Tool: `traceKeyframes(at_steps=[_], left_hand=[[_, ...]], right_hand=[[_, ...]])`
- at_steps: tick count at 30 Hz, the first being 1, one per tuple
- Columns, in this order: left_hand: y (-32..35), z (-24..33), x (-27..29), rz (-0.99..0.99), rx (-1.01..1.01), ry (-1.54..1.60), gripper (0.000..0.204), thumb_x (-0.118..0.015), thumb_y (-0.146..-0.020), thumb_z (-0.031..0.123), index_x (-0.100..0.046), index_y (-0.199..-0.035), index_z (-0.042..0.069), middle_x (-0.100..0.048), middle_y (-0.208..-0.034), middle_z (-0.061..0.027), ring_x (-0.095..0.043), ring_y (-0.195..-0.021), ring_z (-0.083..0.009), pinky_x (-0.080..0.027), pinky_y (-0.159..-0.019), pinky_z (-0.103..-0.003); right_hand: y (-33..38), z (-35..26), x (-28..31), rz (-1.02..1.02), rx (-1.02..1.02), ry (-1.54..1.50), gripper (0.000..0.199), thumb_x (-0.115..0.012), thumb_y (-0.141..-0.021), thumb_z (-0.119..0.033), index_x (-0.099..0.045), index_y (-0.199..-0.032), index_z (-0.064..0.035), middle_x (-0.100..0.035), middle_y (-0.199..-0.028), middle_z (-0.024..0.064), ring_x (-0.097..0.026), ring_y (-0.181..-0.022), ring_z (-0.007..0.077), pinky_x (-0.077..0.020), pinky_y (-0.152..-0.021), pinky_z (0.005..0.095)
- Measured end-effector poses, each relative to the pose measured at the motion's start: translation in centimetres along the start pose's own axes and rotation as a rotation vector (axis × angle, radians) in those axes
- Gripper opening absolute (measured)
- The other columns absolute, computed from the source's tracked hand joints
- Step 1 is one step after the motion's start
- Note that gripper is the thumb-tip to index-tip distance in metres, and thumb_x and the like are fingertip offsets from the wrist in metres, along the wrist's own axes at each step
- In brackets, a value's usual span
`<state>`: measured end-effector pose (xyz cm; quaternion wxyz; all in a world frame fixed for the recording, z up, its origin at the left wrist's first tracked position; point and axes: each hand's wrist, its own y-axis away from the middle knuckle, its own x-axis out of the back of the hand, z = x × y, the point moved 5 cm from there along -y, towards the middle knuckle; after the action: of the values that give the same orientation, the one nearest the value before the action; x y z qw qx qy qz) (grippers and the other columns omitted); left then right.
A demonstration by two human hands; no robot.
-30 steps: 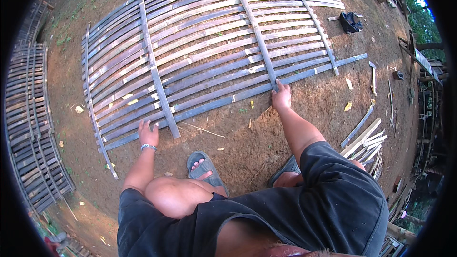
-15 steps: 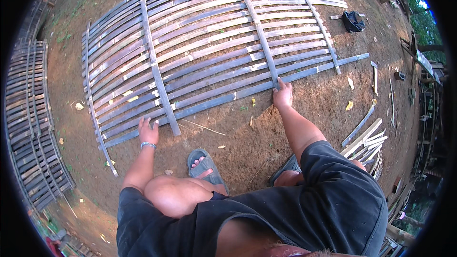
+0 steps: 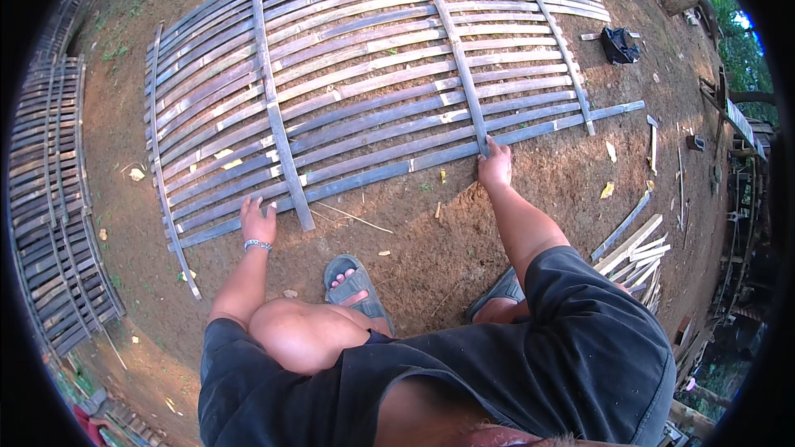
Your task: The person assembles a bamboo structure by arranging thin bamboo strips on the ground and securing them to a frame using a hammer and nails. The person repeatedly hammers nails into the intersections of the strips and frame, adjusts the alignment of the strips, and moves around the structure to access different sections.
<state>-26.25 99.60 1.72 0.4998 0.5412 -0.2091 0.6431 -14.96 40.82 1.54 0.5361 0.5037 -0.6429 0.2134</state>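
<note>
Crouching in grey sandals (image 3: 358,285) on bare brown ground, just short of a slatted bamboo panel (image 3: 334,94) laid flat across the far middle of the scene. Touching the near end of the middle-right crosspiece (image 3: 456,48) with the right hand (image 3: 495,167), at its meeting with the nearmost slat; cannot tell whether grasping it, with some fingers hidden. Reaching the left hand (image 3: 258,222), a bracelet (image 3: 258,245) at its wrist, to the panel's near edge, just left of another crosspiece (image 3: 277,116); fingers parted over the slat, but cannot tell whether clenched underneath or merely resting. To the left, well apart, a second, darker slatted panel (image 3: 62,141). To the far right, near the panel's corner, a black bag (image 3: 618,48). To the near right, a heap of pale split strips (image 3: 631,246), with a greyish strip (image 3: 621,228) just beyond.
</note>
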Motion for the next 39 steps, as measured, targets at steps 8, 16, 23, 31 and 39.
traceKeyframes(at_steps=[8, 16, 23, 31, 39], left_hand=[[0.0, -0.1, 0.1, 0.004, -0.017, 0.005, 0.05, -0.068, -0.089, 0.035, -0.062, -0.126, 0.001, -0.042, -0.148, -0.0231, -0.037, -0.139, -0.0364, -0.029, -0.117, -0.041], [0.2, 0.4, 0.3, 0.004, -0.017, 0.018, 0.051, -0.068, -0.089, 0.035, -0.062, -0.125, 0.0, -0.044, -0.147, -0.0228, -0.038, -0.138, -0.0362, -0.03, -0.116, -0.041], [0.2, -0.9, 0.0, 0.034, -0.03, 0.051, 0.052, -0.067, -0.088, 0.036, -0.062, -0.125, 0.0, -0.046, -0.145, -0.022, -0.041, -0.136, -0.037, -0.033, -0.114, -0.043], [-0.9, -7.0, 3.0, 0.194, 0.171, 0.04, 0.056, -0.067, -0.088, 0.04, -0.06, -0.127, 0.0, -0.051, -0.14, -0.0233, -0.044, -0.133, -0.0367, -0.034, -0.114, -0.043], [0.4, -15.5, 6.3, 0.318, 0.524, 0.067, 0.062, -0.064, -0.088, 0.045, -0.059, -0.13, 0.001, -0.054, -0.138, -0.0241, -0.049, -0.131, -0.0358, -0.038, -0.111, -0.043]], right_hand=[[0.1, 0.0, -0.2, 0.014, -0.01, 0.012, 0.057, -0.069, -0.086, -0.017, -0.054, -0.141, -0.0206, -0.051, -0.123, 0.0129, -0.056, -0.114, 0.029, -0.0456, -0.1, 0.037], [0.3, 0.2, -0.1, 0.039, -0.006, 0.042, 0.056, -0.067, -0.086, -0.018, -0.054, -0.14, -0.0224, -0.051, -0.121, 0.0102, -0.058, -0.111, 0.0247, -0.0467, -0.097, 0.035], [-0.4, -0.2, -0.2, 0.03, 0.004, -0.004, 0.056, -0.068, -0.085, -0.017, -0.055, -0.138, -0.0226, -0.049, -0.134, 0.0149, -0.053, -0.122, 0.0336, -0.045, -0.103, 0.0413], [-0.4, -1.9, -0.1, 0.025, -0.047, 0.113, 0.057, -0.072, -0.083, -0.018, -0.05, -0.136, -0.0202, -0.046, -0.135, 0.019, -0.051, -0.123, 0.0381, -0.047, -0.101, 0.0454], [-1.3, -3.1, 0.0, -0.06, -0.07, 0.238, 0.069, -0.067, -0.084, -0.014, -0.039, -0.147, -0.0153, -0.041, -0.137, 0.0217, -0.055, -0.118, 0.0394, -0.0473, -0.102, 0.0435]])
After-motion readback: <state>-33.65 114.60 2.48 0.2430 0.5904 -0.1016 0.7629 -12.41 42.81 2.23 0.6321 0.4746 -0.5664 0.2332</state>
